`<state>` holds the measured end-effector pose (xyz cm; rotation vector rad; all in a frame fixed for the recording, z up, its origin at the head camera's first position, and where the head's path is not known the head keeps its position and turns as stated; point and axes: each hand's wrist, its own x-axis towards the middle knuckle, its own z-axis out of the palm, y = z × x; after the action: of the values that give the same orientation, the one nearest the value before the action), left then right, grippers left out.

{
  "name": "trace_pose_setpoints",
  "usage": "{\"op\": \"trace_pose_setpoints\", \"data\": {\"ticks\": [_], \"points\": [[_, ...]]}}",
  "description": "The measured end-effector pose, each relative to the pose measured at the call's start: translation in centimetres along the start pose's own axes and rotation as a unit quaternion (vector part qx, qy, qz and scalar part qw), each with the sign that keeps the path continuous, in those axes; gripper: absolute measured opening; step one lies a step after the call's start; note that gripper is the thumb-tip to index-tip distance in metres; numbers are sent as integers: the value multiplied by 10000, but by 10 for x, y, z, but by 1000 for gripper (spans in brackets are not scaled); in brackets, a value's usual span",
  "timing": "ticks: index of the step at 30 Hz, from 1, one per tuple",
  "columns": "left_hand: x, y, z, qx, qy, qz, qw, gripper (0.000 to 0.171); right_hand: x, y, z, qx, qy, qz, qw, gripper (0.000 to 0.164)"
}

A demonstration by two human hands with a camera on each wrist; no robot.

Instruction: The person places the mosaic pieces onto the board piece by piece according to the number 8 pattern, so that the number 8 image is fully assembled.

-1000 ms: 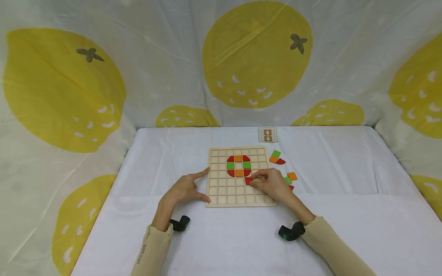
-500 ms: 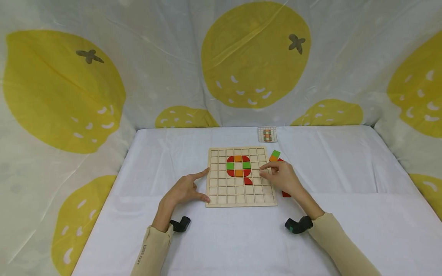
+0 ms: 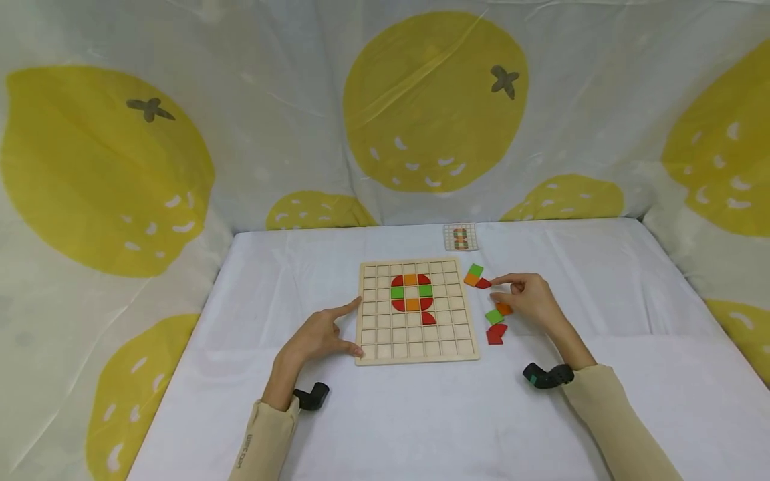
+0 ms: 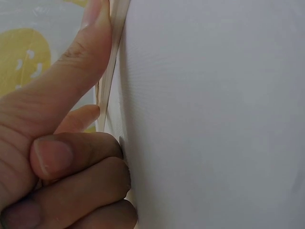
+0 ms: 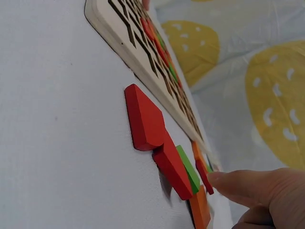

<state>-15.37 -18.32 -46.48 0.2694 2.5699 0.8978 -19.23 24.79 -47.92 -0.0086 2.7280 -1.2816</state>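
A square wooden grid board (image 3: 385, 337) lies on the table. My left hand (image 3: 315, 334) rests at its left side, index fingertip on the edge and thumb on the near corner; its other fingers curl under. In the board, a ring of red, orange and green tiles (image 3: 412, 304) surrounds a bare cell, with one red quarter-round tile (image 3: 428, 318) below right. My right hand (image 3: 532, 297) is off the board's right side. Its extended index fingertip meets a loose red quarter-round tile (image 3: 483, 284), while the thumb stays apart, near an orange tile (image 3: 504, 308).
A green tile (image 3: 476, 269) and an orange tile (image 3: 471, 280) lie beside the board's upper right. Lower down are another green tile (image 3: 494, 317) and two red tiles (image 5: 143, 119). A small pattern card (image 3: 460, 238) lies behind the board. Lemon-print cloth hangs behind the table.
My right hand let go of the red quarter-round tile in its cell below the ring, then moved right to the loose tiles. My left hand keeps its place at the board.
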Motion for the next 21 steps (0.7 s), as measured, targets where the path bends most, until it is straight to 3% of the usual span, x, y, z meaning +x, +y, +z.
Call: {"op": "trace_pose_setpoints", "data": {"ticks": [21], "points": [[-1, -1, 0, -105, 15, 51, 9999, 111, -1, 9, -9, -103, -138, 58, 9998, 36]]}}
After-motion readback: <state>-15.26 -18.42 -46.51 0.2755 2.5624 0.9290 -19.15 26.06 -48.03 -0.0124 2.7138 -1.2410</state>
